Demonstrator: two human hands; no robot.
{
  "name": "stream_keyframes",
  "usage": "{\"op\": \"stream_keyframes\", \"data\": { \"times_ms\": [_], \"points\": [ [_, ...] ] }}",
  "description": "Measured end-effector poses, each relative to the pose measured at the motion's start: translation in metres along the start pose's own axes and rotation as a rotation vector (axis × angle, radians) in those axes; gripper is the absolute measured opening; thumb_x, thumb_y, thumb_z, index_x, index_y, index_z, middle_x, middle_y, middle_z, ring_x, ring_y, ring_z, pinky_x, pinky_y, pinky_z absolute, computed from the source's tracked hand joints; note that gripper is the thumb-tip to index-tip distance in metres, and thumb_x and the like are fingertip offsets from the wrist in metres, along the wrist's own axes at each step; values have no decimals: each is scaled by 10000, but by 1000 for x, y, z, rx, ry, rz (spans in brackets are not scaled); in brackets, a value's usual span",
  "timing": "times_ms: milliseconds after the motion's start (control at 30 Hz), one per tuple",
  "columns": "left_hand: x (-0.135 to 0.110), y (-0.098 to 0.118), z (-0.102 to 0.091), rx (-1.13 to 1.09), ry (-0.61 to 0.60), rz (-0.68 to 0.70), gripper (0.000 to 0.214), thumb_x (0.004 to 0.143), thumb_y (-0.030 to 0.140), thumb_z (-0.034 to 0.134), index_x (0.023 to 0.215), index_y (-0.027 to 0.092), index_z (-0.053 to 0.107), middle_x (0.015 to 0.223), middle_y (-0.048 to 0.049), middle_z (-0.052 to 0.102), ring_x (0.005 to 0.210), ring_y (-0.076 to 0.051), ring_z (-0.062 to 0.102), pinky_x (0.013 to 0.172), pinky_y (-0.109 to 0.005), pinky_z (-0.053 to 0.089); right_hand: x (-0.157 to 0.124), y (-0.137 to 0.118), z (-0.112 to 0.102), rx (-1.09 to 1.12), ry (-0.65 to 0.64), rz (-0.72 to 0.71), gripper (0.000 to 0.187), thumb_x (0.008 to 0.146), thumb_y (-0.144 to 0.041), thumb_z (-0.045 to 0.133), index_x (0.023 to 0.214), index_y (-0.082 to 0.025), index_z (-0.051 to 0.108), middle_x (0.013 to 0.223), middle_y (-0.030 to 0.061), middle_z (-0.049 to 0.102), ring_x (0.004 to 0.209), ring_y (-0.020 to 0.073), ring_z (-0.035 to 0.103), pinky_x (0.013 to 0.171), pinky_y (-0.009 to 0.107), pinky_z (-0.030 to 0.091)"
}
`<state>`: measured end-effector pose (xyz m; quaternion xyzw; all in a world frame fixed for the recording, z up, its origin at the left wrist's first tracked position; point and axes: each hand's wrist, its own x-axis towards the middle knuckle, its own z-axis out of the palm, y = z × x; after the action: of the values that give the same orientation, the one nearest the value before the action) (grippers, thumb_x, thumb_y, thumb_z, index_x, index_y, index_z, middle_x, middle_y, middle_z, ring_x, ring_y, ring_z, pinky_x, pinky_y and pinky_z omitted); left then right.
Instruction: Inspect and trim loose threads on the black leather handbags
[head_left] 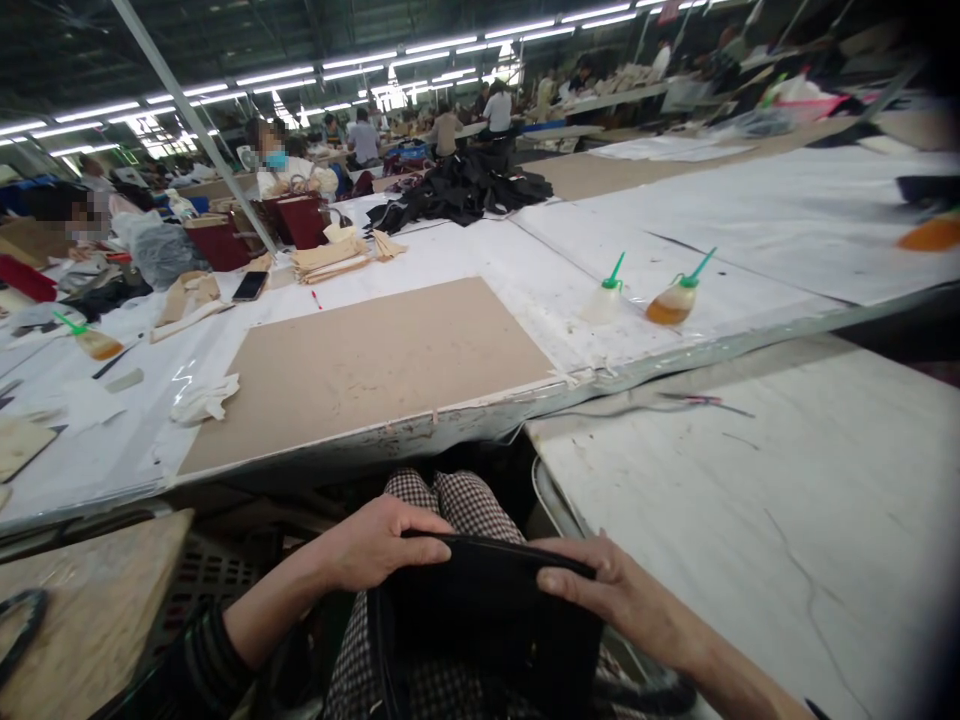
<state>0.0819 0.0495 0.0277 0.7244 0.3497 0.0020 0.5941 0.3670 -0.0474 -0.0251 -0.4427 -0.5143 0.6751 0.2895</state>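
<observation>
A black bag-like piece (487, 610) rests over my lap, its upper edge stretched between both hands. My left hand (386, 545) is closed on the left part of that edge, thumb lying along the near side. On the right part of the same edge, my right hand (600, 580) pinches it, with the thumb in front and the fingers behind. Black straps or handles seem to hang at the piece's sides. Checked trousers (472, 500) show behind and below it. The inside of the piece is too dark to make out.
Ahead runs a white-covered table (450, 260) with a brown board (390, 360). Two green-tipped bottles (675, 300) stand right of it; a black cloth pile (465, 188) and a phone (250, 286) lie farther back. A white side table (787, 500) is at right. Several people sit beyond.
</observation>
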Motion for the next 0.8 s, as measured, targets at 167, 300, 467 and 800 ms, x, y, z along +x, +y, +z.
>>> {"op": "stream_keyframes", "data": {
  "times_ms": [167, 300, 467, 800],
  "points": [
    [6, -2, 2, 32, 6, 2, 292, 910, 337, 544, 1065, 200, 751, 952, -6, 730, 866, -177, 628, 734, -204, 444, 4, 5, -3, -48, 43, -37, 394, 916, -447, 622, 1232, -221, 681, 1124, 36, 713, 1017, 236, 635, 857, 262, 504],
    [10, -2, 7, 43, 73, -8, 266, 904, 306, 528, 910, 161, 751, 789, 7, 674, 730, -136, 562, 627, -189, 398, 6, 11, -4, -99, 80, -4, 331, 930, -470, 592, 1010, -184, 737, 867, 20, 703, 763, 167, 610, 641, 210, 471],
    [14, -3, 13, 10, 100, 9, 230, 885, 271, 543, 813, 145, 722, 711, 25, 604, 671, -108, 493, 582, -185, 351, 14, 2, -10, -252, 24, 22, 348, 951, -459, 543, 904, -156, 709, 721, -1, 614, 624, 125, 508, 532, 212, 373],
    [21, -3, 15, 82, 133, 41, 228, 872, 273, 563, 914, 169, 761, 778, 15, 680, 730, -135, 562, 639, -206, 384, 69, -52, 17, -908, -280, -266, 286, 979, -235, 411, 745, -160, 558, 688, -4, 529, 624, 123, 452, 597, 254, 324]
  ]
}}
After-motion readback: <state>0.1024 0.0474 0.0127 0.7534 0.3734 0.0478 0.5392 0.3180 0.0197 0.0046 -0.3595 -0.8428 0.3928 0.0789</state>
